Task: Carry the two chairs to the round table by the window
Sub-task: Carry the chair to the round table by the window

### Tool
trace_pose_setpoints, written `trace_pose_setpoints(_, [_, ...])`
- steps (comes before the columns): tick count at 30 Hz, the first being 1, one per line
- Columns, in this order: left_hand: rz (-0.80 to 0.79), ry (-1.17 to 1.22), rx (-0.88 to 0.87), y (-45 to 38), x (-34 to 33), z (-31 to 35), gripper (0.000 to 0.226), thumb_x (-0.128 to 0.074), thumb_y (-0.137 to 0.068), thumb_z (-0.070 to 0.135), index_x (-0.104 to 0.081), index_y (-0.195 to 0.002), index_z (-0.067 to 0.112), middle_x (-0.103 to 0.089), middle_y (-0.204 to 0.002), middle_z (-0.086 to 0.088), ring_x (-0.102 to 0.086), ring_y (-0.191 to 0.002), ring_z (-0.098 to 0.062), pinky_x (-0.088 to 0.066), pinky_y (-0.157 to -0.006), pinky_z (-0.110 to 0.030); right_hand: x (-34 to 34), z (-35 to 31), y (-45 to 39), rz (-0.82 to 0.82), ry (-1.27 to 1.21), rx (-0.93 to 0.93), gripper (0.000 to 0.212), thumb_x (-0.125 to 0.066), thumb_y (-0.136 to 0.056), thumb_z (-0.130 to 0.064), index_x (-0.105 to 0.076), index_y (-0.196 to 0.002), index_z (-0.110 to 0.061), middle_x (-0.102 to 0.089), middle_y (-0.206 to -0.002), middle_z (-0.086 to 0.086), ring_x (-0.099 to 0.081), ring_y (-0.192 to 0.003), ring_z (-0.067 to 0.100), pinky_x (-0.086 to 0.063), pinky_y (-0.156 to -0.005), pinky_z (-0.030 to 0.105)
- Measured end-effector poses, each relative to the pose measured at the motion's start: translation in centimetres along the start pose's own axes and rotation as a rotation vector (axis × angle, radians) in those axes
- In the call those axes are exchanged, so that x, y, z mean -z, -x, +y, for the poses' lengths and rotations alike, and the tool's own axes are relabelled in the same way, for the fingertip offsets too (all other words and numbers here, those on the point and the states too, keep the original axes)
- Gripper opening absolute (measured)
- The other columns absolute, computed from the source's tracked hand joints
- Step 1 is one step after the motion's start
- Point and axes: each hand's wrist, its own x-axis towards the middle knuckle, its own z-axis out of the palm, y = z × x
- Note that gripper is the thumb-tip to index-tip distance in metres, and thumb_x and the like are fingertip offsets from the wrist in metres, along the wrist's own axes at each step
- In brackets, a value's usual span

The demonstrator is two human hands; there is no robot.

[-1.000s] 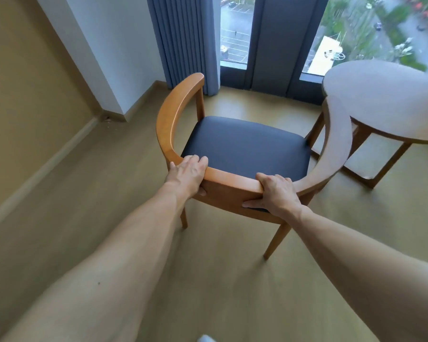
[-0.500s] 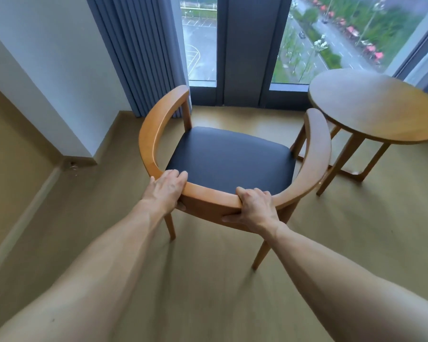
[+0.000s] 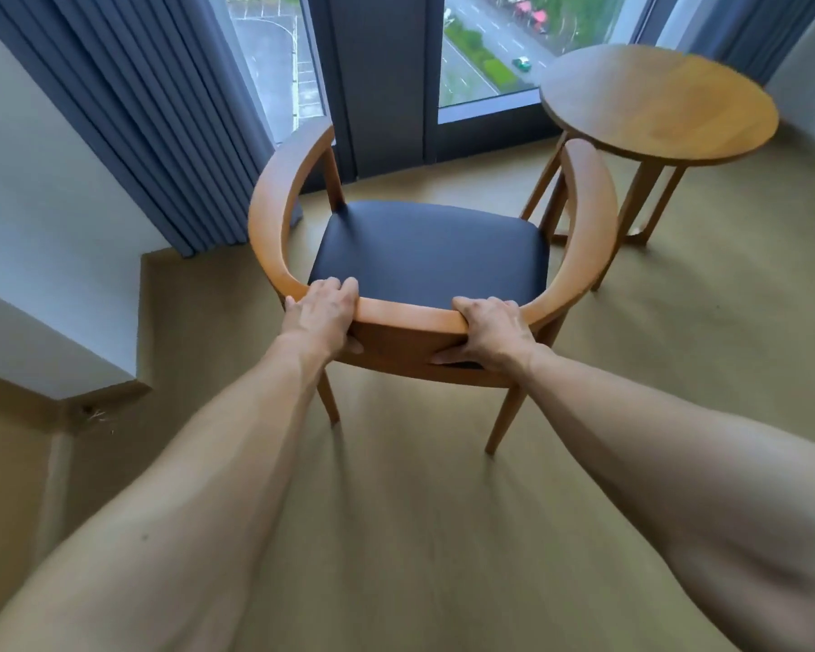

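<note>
Chair (image 3: 431, 256) in the middle of the frame, just left of the round counter (image 3: 657, 98) at upper right by the window (image 3: 485, 49); gripped at its curved wooden back by left hand (image 3: 321, 317) and right hand (image 3: 492, 331), fingers curled over the top.

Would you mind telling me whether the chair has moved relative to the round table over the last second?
Yes. The chair, gripped by both hands, has swung its front toward the window; its right armrest, which overlapped the round table, now sits just left of it.
</note>
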Motion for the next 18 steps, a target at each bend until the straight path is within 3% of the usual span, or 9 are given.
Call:
trace_pose_setpoints(6, [0.007, -0.045, -0.085, -4.0, 1.4, -6.4, 0.057, -0.085, -0.075, 0.026, -0.033, -0.097, 0.02, -0.041, -0.099, -0.001, -0.047, -0.114, -0.027, -0.044, -0.095, -0.062, -0.7, -5.1, -4.2, 0.024, -0.017, -0.086, 0.048, -0.079, -0.071, -0.06, -0.053, -0.095, -0.027, -0.069, -0.096, -0.002, -0.064, -0.091, 0.02, -0.051, -0.094, 0.046])
trace_pose_setpoints(12, [0.019, -0.076, -0.175, -9.1, 3.0, -13.3, 0.053, -0.086, -0.074, 0.028, -0.042, -0.102, 0.019, -0.048, -0.099, -0.001, -0.051, -0.109, -0.025, -0.051, -0.089, -0.054, -1.3, -10.6, -9.3, 0.059, -0.052, -0.151, 0.047, -0.08, -0.073, -0.056, -0.054, -0.101, -0.029, -0.069, -0.102, -0.001, -0.065, -0.094, 0.02, -0.051, -0.096, 0.046])
trace_pose_setpoints(18, [0.011, -0.069, -0.254, -13.3, 4.6, -19.1, 0.055, -0.087, -0.073, 0.026, -0.04, -0.102, 0.022, -0.045, -0.099, 0.001, -0.05, -0.11, -0.024, -0.048, -0.093, -0.059, -1.8, -15.3, -13.9, 0.073, -0.068, -0.231, 0.047, -0.08, -0.071, -0.058, -0.052, -0.095, -0.03, -0.068, -0.095, -0.003, -0.064, -0.089, 0.018, -0.052, -0.091, 0.044])
